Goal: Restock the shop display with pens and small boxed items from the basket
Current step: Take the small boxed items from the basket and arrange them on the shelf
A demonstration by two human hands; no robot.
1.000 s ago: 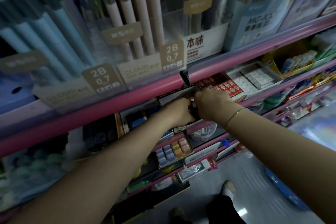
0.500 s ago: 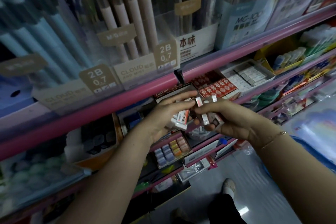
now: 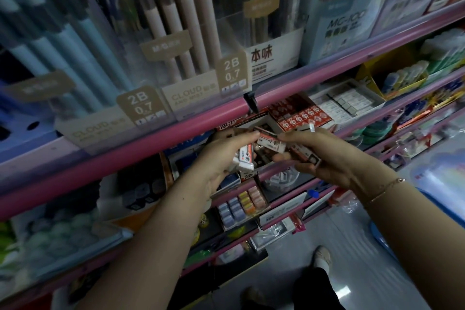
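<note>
Both hands are in front of the second shelf, just below the pink rail (image 3: 141, 143). My left hand (image 3: 224, 156) grips several small white boxed erasers (image 3: 245, 160) with red print. My right hand (image 3: 324, 156) is palm up, holds more of the same small boxes (image 3: 305, 156) and pinches one boxed eraser (image 3: 270, 142) at its end. That box spans the gap between the two hands. An open display carton (image 3: 251, 121) of these erasers sits on the shelf right behind the hands.
Clear pen holders (image 3: 141, 63) fill the top shelf. Trays of small red boxes (image 3: 302, 113) and white boxes (image 3: 347, 103) lie to the right. Lower shelves carry coloured erasers (image 3: 241, 204). A blue basket rim (image 3: 427, 209) shows at the right, and the floor with my shoes (image 3: 322, 257) below.
The hands drew back out of the carton and turned palms up with boxed erasers. Since half a second ago they hardly moved; the right fingers now pinch one box toward the left hand.
</note>
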